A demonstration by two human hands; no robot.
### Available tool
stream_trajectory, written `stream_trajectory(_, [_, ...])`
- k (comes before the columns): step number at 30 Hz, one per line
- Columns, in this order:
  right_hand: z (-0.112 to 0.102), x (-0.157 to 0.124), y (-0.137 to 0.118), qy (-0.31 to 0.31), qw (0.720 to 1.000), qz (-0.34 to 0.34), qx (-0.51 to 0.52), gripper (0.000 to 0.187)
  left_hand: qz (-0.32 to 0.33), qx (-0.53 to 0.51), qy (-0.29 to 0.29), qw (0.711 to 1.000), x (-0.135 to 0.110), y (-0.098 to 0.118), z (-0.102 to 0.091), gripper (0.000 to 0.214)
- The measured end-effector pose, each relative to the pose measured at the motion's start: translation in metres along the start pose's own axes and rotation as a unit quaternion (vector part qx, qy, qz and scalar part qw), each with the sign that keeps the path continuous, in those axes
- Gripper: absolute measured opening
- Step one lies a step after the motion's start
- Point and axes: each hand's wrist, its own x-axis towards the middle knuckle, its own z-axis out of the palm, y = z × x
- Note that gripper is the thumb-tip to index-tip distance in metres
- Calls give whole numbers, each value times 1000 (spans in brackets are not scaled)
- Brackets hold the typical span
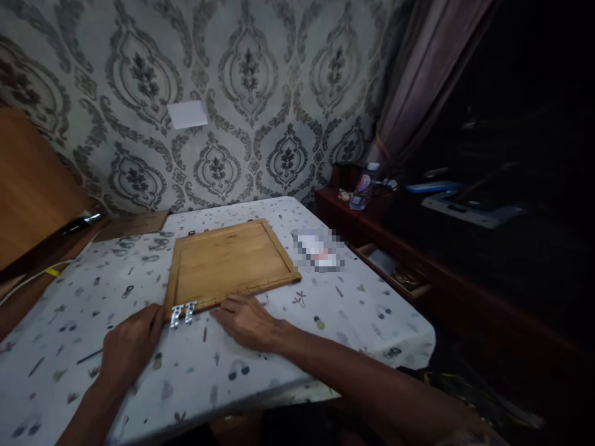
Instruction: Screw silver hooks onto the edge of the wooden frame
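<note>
A flat wooden board with a raised rim point(227, 260) lies on a table covered by a patterned white cloth point(353, 310). Two small metal latches point(182, 313) hang at its near left corner. My left hand point(130, 344) rests on the cloth beside that corner, fingers curled loosely, fingertips touching the board's edge near the latches. My right hand point(248, 321) lies flat on the cloth, fingers stretched out against the board's near edge. Neither hand holds anything.
A blurred white packet point(320, 249) lies right of the board. A plastic bottle point(363, 186) stands on a dark wooden sideboard point(418, 260) with an open drawer. Wooden furniture and a white cable point(28, 279) are at left. Patterned wallpaper is behind.
</note>
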Motion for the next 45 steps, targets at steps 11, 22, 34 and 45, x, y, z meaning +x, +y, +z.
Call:
stream_trajectory(11, [5, -1, 0, 4, 1000, 10, 26, 18, -5, 2, -29, 1000, 4, -12, 10, 37])
stream_trajectory(22, [-7, 1, 8, 74, 980, 62, 174, 24, -18, 9, -49, 999, 5, 12, -5, 29])
stream_trajectory(34, [14, 56, 9, 122, 952, 78, 271, 25, 8, -60, -66, 996, 1, 2, -7, 25])
stream_trajectory(45, [16, 42, 12, 179, 945, 78, 264, 27, -122, -49, -26, 991, 97, -77, -33, 27])
